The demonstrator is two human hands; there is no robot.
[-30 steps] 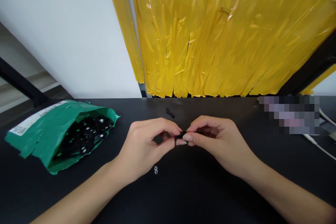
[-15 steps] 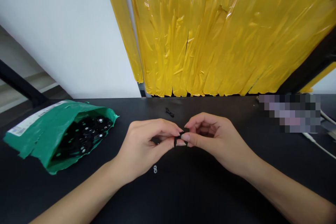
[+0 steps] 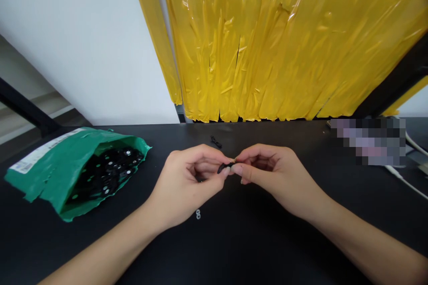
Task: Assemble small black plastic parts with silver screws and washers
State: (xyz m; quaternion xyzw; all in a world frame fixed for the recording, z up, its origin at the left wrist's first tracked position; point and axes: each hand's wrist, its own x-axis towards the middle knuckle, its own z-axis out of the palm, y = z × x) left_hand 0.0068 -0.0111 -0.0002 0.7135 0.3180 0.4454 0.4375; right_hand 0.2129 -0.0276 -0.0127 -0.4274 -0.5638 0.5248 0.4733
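Observation:
A small black part is pinched between both hands over the middle of the desk; fingers hide much of it, and its kind is unclear. My left hand grips its left end with thumb and forefinger. My right hand pinches the other end the same way, fingertips nearly touching those of the left. Just beyond the hands, another small black piece lies on the desk. Two tiny whitish rings rest side by side near my left wrist.
To the left, an open green bag holds many small black parts with light dots. A blurred-out object and a white cable are at the right. Yellow plastic strips hang behind the black desk.
The black part has been turned between the fingers and now lies flatter. Both thumbs have shifted slightly on it; the bag and the loose pieces stay where they were.

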